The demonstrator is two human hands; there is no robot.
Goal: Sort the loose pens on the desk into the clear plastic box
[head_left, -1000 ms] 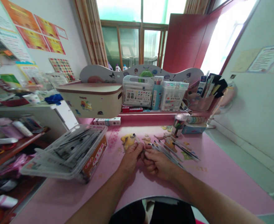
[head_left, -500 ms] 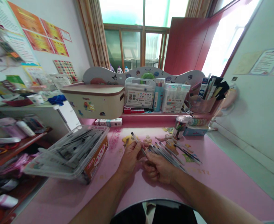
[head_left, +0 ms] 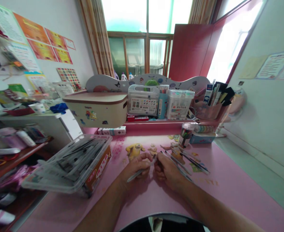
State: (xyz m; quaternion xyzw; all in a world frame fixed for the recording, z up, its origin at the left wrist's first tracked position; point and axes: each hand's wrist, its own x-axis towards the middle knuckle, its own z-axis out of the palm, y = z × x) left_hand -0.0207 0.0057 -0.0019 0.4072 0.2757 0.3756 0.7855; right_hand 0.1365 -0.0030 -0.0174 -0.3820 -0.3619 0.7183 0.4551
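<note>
Currently one clear pen [head_left: 135, 176] slants above the pink desk [head_left: 204, 199], its barrel gripped in the left hand [head_left: 137, 167]. Curled fingers of the right hand [head_left: 166, 169] meet its far end; whether they clasp it cannot be told. Handling of this pen looks unfinished; several loose pens [head_left: 195, 163] lie beyond the right hand, many more in the plastic box [head_left: 99, 169].

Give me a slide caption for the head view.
Left hand holding a pen angled toward the right hand, at a pink desk with loose pens and a box.
</note>
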